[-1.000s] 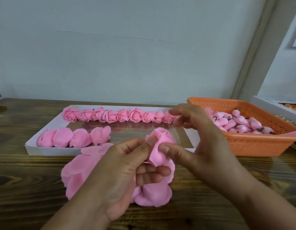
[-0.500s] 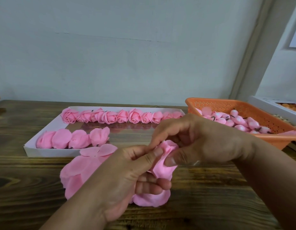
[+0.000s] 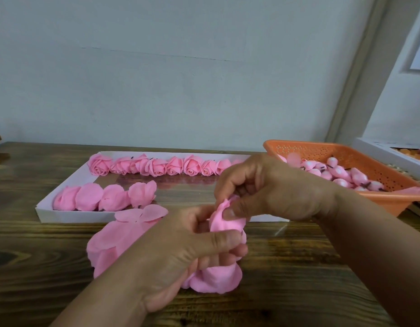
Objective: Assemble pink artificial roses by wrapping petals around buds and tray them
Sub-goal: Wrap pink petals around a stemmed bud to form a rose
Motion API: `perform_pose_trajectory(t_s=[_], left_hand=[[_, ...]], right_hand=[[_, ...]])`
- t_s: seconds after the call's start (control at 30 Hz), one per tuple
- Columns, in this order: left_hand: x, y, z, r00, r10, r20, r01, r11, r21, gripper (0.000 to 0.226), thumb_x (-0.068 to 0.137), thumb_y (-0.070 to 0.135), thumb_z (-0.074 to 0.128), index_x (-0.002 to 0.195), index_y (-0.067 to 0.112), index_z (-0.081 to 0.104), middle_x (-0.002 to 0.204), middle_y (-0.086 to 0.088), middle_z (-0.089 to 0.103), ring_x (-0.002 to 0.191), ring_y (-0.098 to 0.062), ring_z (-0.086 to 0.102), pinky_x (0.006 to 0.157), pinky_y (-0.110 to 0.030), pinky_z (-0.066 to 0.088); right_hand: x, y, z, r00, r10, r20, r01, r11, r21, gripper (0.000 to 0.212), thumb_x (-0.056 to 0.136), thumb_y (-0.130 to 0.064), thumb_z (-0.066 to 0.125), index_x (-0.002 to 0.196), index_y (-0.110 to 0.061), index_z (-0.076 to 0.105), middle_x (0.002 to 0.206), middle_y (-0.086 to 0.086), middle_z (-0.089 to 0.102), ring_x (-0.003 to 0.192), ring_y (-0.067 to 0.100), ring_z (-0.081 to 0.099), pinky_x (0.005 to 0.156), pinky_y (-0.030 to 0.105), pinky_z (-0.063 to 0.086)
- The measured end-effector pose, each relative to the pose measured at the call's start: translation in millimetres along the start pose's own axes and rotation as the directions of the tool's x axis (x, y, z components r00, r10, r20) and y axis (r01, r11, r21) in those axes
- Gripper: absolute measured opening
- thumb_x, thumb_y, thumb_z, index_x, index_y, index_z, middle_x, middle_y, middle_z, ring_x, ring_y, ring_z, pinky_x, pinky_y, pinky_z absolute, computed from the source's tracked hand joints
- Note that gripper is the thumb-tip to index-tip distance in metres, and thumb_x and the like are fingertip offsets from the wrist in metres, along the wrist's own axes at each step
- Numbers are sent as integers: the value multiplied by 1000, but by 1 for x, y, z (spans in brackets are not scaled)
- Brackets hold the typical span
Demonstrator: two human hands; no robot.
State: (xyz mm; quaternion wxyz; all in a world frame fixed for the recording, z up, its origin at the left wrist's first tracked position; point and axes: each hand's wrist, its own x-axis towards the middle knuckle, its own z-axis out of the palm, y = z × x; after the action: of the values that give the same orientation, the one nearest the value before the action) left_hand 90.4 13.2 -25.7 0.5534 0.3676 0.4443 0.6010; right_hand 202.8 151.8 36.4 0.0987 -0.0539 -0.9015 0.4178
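My left hand (image 3: 180,253) grips a half-wrapped pink rose (image 3: 224,220) from below, thumb across its side. My right hand (image 3: 270,187) comes over the top and pinches the outer petal against the bud. Loose pink petals (image 3: 114,241) lie on the wooden table under and left of my hands. The white tray (image 3: 62,214) behind holds a back row of finished roses (image 3: 157,165) and a front row of several roses lying on their sides (image 3: 102,197). An orange basket (image 3: 322,149) at the right holds pink buds (image 3: 338,173).
A pale wall closes the far side of the wooden table (image 3: 298,267). A white box (image 3: 388,152) with orange pieces stands behind the basket at the right edge.
My right hand came from above the tray down over the rose and now pinches its petal. My left hand's thumb slid lower along the rose's side.
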Motion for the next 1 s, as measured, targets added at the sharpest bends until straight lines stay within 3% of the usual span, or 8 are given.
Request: perform_pose_trajectory(t_s=[0.17,0.23,0.3,0.37,0.43,0.6,0.8,1.0], left_hand=[[-1,2,2,999,-21,-25,22,1000,20,39,55,22,74,87,-1,73,88,-20,73,68,-22,71,52,-20,54],[-1,4,-1,1000,-28,-14,28,999,-27,41,54,23,75,87,-2,74,86,-20,72,64,-21,71,49,-20,53],[0,5,-4,999,-41,5,41,991,-126,41,51,20,83,82,-5,75,86,-24,72,62,-24,71,47,-22,54],[-1,7,-7,998,-51,40,58,974,-221,56,36,16,95,82,-8,73,88,-29,70,62,-27,71,46,-24,55],[-3,8,-8,997,-39,71,56,967,-250,61,30,16,97,81,-9,73,87,-29,70,62,-27,71,45,-24,55],[-4,7,-8,995,-16,99,39,971,-234,57,30,16,98,76,-7,74,81,-26,71,60,-27,71,46,-25,55],[-3,6,-7,995,0,96,16,986,-165,56,32,22,98,77,-3,75,75,-19,71,61,-23,71,50,-24,56],[-3,6,-6,989,10,149,11,990,-141,56,39,24,96,85,0,76,75,-15,72,63,-21,71,52,-23,56]], right_hand=[[-1,-4,3,999,-22,31,18,994,108,11,72,-2,68,82,-6,68,89,39,59,75,35,57,73,55,49],[-6,-3,3,999,-38,-4,39,989,143,15,72,-6,67,87,-7,69,85,26,66,73,30,59,68,48,53],[-12,-1,3,985,-87,-151,120,967,225,19,72,-6,65,89,-12,71,78,9,68,65,18,59,56,29,52],[-21,3,4,911,-118,-394,247,923,296,15,71,-5,64,82,-11,72,69,15,63,57,18,54,51,26,46],[-33,9,11,836,-139,-532,338,893,298,11,70,-5,66,78,-10,72,60,14,57,53,20,50,51,27,44],[-55,11,42,792,-277,-544,395,912,110,21,66,-28,78,79,-14,69,74,2,60,59,14,51,55,22,43],[-55,2,60,677,-408,-613,233,909,-347,16,69,-20,75,84,-15,69,73,1,57,58,9,49,55,18,43],[-49,-3,64,653,-323,-685,215,946,-241,12,70,-11,71,80,-18,70,76,-5,64,61,12,57,55,25,48]])
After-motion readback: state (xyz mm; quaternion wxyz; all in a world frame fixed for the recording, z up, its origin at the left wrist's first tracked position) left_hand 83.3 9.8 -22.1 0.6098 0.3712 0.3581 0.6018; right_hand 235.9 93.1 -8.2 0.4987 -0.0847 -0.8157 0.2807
